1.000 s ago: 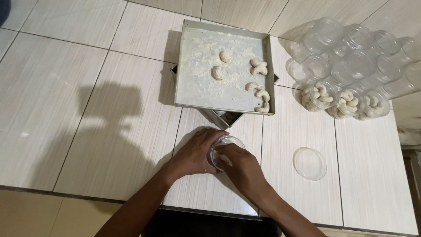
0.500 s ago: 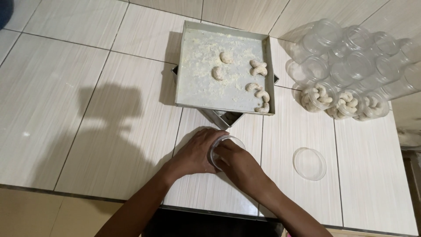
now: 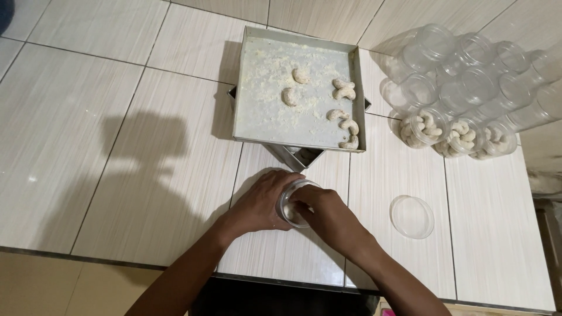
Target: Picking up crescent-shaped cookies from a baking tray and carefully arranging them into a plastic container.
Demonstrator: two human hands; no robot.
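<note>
My left hand [image 3: 260, 202] wraps around a small clear jar [image 3: 295, 202] near the front edge of the tiled floor [image 3: 117, 175], and the fingers of my right hand [image 3: 328, 213] curl over its mouth; whether they pinch anything I cannot tell. Bare tile lies open to my left. Just beyond the jar, a metal tray [image 3: 263, 117] with a few crescent cookies [image 3: 342, 120] rests on another pan. A loose clear lid [image 3: 411, 216] lies to the right, and a cluster of jars [image 3: 462, 88], some filled, stands further right.
</note>
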